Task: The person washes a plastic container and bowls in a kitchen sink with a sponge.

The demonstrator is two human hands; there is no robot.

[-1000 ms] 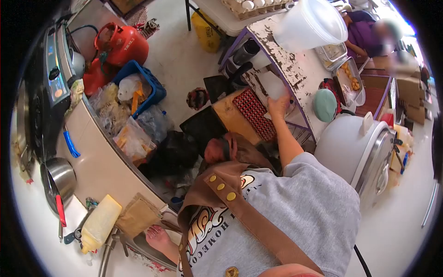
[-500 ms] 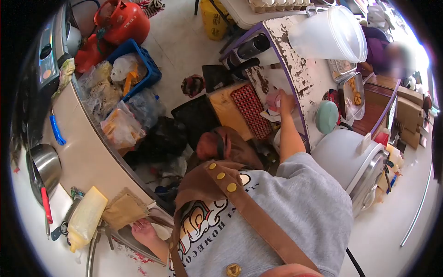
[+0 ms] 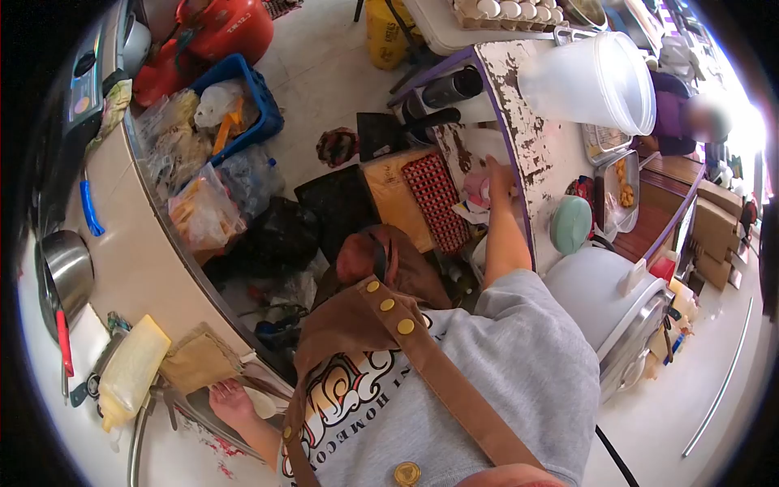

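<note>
At the lower left, my left hand (image 3: 232,402) rests at the counter edge with its fingers laid out against a folded brown cloth (image 3: 200,357). It grips nothing that I can see. My right hand (image 3: 498,180) reaches inside the worn white shelf unit (image 3: 519,105), its fingers curled at a pink item (image 3: 476,191) whose kind I cannot make out. Below that hand lie some papers (image 3: 469,213) and a red-and-black woven basket (image 3: 436,203). A squeeze bottle of pale yellow sauce (image 3: 134,369) lies to the left of my left hand.
Red gas cylinders (image 3: 227,32) and a blue crate (image 3: 268,122) with bags stand at upper left. A translucent bucket (image 3: 584,81), a green round container (image 3: 571,224) and a large white pot (image 3: 600,280) are at right. An egg tray (image 3: 507,24) sits behind; a person in purple (image 3: 672,101) is farther back.
The view has shifted slightly, so the counter items appear farther left. My right hand stays inside the shelf with the pink item at its fingers. My left hand remains by the brown cloth.
</note>
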